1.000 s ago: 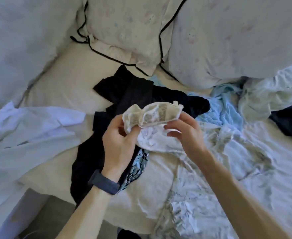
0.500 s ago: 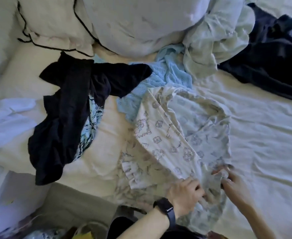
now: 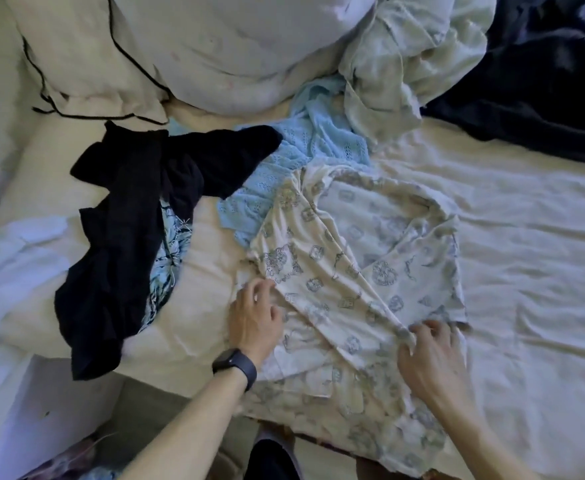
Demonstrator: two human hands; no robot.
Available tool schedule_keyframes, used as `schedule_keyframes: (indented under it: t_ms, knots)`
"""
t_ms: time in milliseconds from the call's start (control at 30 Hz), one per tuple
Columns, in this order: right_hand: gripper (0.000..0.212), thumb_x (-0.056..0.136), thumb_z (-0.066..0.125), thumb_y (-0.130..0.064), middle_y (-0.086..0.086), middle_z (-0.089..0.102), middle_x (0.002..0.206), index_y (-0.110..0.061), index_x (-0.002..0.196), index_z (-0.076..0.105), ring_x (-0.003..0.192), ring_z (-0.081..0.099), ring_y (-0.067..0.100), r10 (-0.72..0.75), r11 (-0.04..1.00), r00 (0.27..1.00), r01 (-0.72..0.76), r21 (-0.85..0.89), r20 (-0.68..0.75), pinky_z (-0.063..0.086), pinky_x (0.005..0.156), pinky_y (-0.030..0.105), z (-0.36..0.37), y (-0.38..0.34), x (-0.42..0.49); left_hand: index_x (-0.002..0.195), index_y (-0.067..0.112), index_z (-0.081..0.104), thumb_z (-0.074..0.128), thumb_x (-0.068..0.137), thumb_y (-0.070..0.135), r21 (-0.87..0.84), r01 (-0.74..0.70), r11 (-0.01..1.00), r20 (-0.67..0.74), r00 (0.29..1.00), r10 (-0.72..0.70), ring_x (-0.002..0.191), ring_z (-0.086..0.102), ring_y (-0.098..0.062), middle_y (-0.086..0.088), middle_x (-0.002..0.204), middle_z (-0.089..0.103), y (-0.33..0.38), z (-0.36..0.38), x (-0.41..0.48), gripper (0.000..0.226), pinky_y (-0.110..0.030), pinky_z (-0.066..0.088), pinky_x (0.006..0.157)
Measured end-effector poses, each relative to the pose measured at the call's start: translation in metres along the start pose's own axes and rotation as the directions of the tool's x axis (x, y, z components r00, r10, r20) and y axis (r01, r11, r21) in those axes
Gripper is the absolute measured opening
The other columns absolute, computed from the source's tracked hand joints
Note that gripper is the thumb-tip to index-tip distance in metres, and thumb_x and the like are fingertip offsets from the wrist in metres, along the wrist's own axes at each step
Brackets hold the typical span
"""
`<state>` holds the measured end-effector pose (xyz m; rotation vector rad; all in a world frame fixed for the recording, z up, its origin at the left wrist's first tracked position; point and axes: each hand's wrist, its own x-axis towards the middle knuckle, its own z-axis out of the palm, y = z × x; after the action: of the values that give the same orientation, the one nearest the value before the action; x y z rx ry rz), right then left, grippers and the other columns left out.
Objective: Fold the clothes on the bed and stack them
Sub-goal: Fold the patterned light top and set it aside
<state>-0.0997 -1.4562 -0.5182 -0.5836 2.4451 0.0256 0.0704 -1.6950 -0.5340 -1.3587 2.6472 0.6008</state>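
A cream garment with grey-blue prints [image 3: 336, 271] lies partly spread on the bed's near middle, its lower part hanging over the near edge. My left hand [image 3: 254, 317], with a dark watch on the wrist, curls its fingers on the garment's left edge. My right hand [image 3: 429, 355] pinches a fold at its right lower side. A black garment [image 3: 128, 254] lies crumpled to the left over a blue patterned cloth [image 3: 170, 258]. A light blue knit [image 3: 305, 157] sits behind the cream garment.
Two pillows [image 3: 215, 46] lie at the head of the bed. A pale green crumpled garment [image 3: 405, 53] and a dark navy one [image 3: 543, 98] lie at the back right. White cloth [image 3: 7, 271] lies at the left. Wrinkled bedsheet [image 3: 526, 254] stretches to the right.
My hands have moved apart: the left went up and left to the garment's side edge, the right stayed at the lower right. The cream garment lies more spread out.
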Motion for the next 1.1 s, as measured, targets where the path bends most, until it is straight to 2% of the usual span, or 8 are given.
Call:
schedule_keyframes:
  t_ms: [233, 400, 500, 600, 667, 800, 967, 1100]
  knots:
    - [0.058, 0.096, 0.057, -0.058, -0.002, 0.055, 0.139, -0.021, 0.140, 0.049, 0.112, 0.061, 0.014, -0.301, 0.846, 0.948, 0.317, 0.429, -0.106, 0.052, 0.094, 0.040, -0.065, -0.195, 0.096, 0.133, 0.027, 0.048, 0.063, 0.086, 0.022, 0.081, -0.017, 0.997, 0.094, 0.996, 0.009, 0.115, 0.051, -0.024, 0.000, 0.130, 0.050, -0.050, -0.017, 0.097, 0.050, -0.038, 0.046, 0.089]
    - [0.086, 0.088, 0.055, -0.075, 0.010, 0.065, 0.122, -0.006, 0.138, 0.048, 0.110, 0.064, 0.029, -0.164, 0.906, 0.985, 0.126, 0.405, 0.061, 0.054, 0.096, 0.045, -0.075, -0.287, 0.181, 0.124, 0.025, 0.064, 0.057, 0.091, 0.016, -0.178, -0.054, 0.983, 0.047, 0.997, 0.063, 0.107, 0.056, -0.022, 0.005, 0.118, 0.068, -0.082, -0.019, 0.112, 0.035, -0.032, 0.040, 0.083]
    - [0.049, 0.096, 0.060, -0.050, 0.018, 0.065, 0.130, -0.011, 0.125, 0.064, 0.120, 0.063, 0.033, -0.038, 0.966, 0.986, -0.005, 0.259, 0.163, 0.052, 0.102, 0.044, -0.072, -0.304, 0.220, 0.121, 0.027, 0.070, 0.059, 0.092, 0.015, -0.315, -0.011, 0.949, 0.038, 0.999, 0.024, 0.103, 0.060, -0.020, 0.003, 0.110, 0.071, -0.102, -0.024, 0.110, 0.033, -0.022, 0.035, 0.078]
    - [0.020, 0.087, 0.075, -0.040, -0.002, 0.071, 0.078, -0.020, 0.087, 0.071, 0.068, 0.068, 0.016, -0.029, 0.850, 0.997, -0.014, 0.527, 0.073, 0.053, 0.058, 0.019, -0.076, -0.315, 0.235, 0.123, 0.034, 0.067, 0.055, 0.096, 0.024, -0.364, 0.103, 0.926, 0.131, 0.990, -0.058, 0.097, 0.062, -0.022, 0.001, 0.105, 0.068, -0.116, -0.020, 0.109, 0.031, -0.025, 0.038, 0.074]
    - [0.017, 0.086, 0.080, -0.039, -0.004, 0.070, 0.078, -0.024, 0.090, 0.071, 0.060, 0.065, 0.009, -0.027, 0.764, 0.999, -0.006, 0.646, 0.042, 0.051, 0.051, 0.019, -0.075, -0.312, 0.234, 0.123, 0.036, 0.065, 0.055, 0.097, 0.029, -0.385, 0.149, 0.911, 0.191, 0.978, -0.079, 0.097, 0.062, -0.022, 0.001, 0.103, 0.066, -0.120, -0.017, 0.111, 0.028, -0.028, 0.041, 0.074]
    - [0.041, 0.096, 0.071, -0.035, -0.013, 0.070, 0.107, -0.025, 0.134, 0.060, 0.088, 0.070, 0.000, -0.137, 0.744, 0.991, 0.104, 0.660, -0.002, 0.057, 0.065, 0.018, -0.069, -0.302, 0.206, 0.124, 0.026, 0.060, 0.061, 0.088, 0.020, -0.413, 0.057, 0.909, 0.222, 0.974, 0.040, 0.104, 0.057, -0.022, 0.002, 0.115, 0.064, -0.114, -0.023, 0.120, 0.036, -0.034, 0.047, 0.084]
    - [0.033, 0.101, 0.058, -0.031, -0.006, 0.060, 0.132, -0.025, 0.134, 0.056, 0.118, 0.053, 0.012, -0.114, 0.857, 0.899, 0.304, 0.415, -0.423, 0.045, 0.100, 0.032, -0.033, -0.271, 0.124, 0.134, 0.011, 0.053, 0.066, 0.082, 0.022, -0.236, -0.236, 0.943, -0.069, 0.972, 0.226, 0.116, 0.054, -0.033, -0.011, 0.133, 0.054, -0.086, -0.039, 0.141, 0.054, -0.046, 0.049, 0.092]
    - [0.051, 0.105, 0.048, -0.035, 0.003, 0.033, 0.164, -0.020, 0.152, 0.044, 0.151, 0.028, 0.022, -0.098, 0.959, 0.903, 0.198, 0.203, -0.417, 0.025, 0.123, 0.042, 0.033, -0.227, 0.071, 0.161, 0.024, 0.016, 0.040, 0.098, 0.049, 0.057, -0.602, 0.796, 0.092, 0.797, 0.596, 0.154, 0.008, -0.030, -0.008, 0.168, 0.010, -0.043, -0.022, 0.170, 0.072, -0.054, 0.009, 0.123]
